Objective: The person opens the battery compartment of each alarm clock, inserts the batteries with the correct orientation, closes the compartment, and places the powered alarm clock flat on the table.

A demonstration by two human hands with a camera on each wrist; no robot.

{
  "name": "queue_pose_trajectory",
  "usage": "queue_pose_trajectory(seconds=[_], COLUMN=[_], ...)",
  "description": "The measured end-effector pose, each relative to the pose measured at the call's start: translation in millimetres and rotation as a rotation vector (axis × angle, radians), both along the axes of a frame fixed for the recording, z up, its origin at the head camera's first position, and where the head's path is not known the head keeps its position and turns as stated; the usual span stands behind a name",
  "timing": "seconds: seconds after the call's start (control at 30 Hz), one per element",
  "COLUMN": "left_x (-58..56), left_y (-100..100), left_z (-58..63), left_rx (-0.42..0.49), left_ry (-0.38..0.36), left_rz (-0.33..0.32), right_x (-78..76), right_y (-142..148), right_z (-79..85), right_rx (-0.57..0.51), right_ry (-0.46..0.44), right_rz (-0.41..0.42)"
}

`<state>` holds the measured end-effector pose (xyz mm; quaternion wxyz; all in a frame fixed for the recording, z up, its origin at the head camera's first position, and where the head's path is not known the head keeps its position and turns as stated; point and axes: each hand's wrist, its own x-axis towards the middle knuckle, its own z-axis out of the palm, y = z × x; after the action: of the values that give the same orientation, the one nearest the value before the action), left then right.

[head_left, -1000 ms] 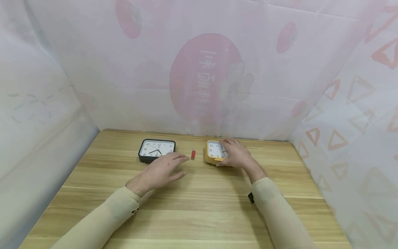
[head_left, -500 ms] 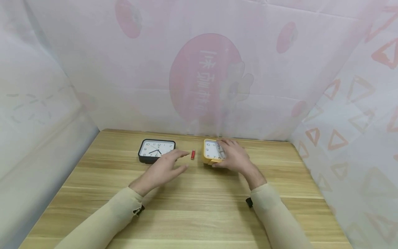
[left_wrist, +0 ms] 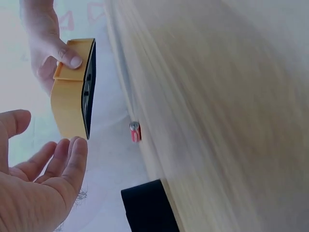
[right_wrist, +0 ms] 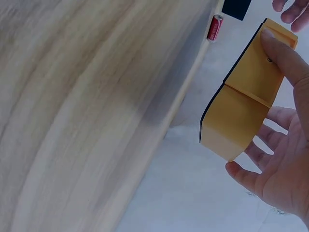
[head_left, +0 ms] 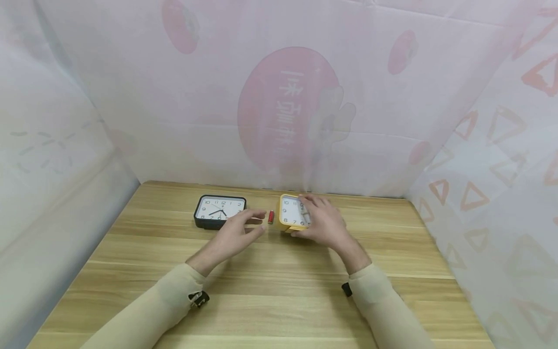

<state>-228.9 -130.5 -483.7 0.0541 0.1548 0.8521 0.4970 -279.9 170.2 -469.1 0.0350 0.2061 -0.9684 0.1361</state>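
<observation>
A yellow square clock (head_left: 293, 209) is in my right hand (head_left: 324, 224). My thumb lies on its yellow side (right_wrist: 246, 72) and the other fingers reach round the far edge, covering part of the dial. In both wrist views the clock is raised off the table and tilted. My left hand (head_left: 233, 236) hangs in the air with loosely bent fingers and nothing in them. In the head view its fingertips are short of the yellow clock. Between the two lies a small red battery (head_left: 271, 216). A black-framed clock (head_left: 211, 209) sits behind the left hand, its lower right corner hidden.
The wood-grain table (head_left: 270, 300) carries these things near its back edge. White printed cloth (head_left: 209, 97) rises behind it and along both sides. A black strap (head_left: 199, 298) shows at the left cuff, another dark piece (head_left: 346, 290) at the right one.
My right hand has brought the yellow clock leftward, up and tilted, closer to the battery. The left hand has shifted slightly right. The battery and the black clock have stayed put.
</observation>
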Motion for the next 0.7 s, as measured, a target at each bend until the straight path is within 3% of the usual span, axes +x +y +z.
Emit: queue_pose_trajectory(seconds=[0.27, 0.7], left_x=[-2.1, -4.9], left_y=[4, 13], left_z=[-0.9, -3.8], left_rx=[0.041, 0.130], left_ry=[-0.040, -0.182], left_rz=[0.034, 0.062], right_x=[8.9, 21.5], right_y=[-8, -25], right_z=[5.0, 11.7], right_rx=[-0.007, 0.033], right_ry=[0.034, 0.079], right_rz=[0.014, 0.056])
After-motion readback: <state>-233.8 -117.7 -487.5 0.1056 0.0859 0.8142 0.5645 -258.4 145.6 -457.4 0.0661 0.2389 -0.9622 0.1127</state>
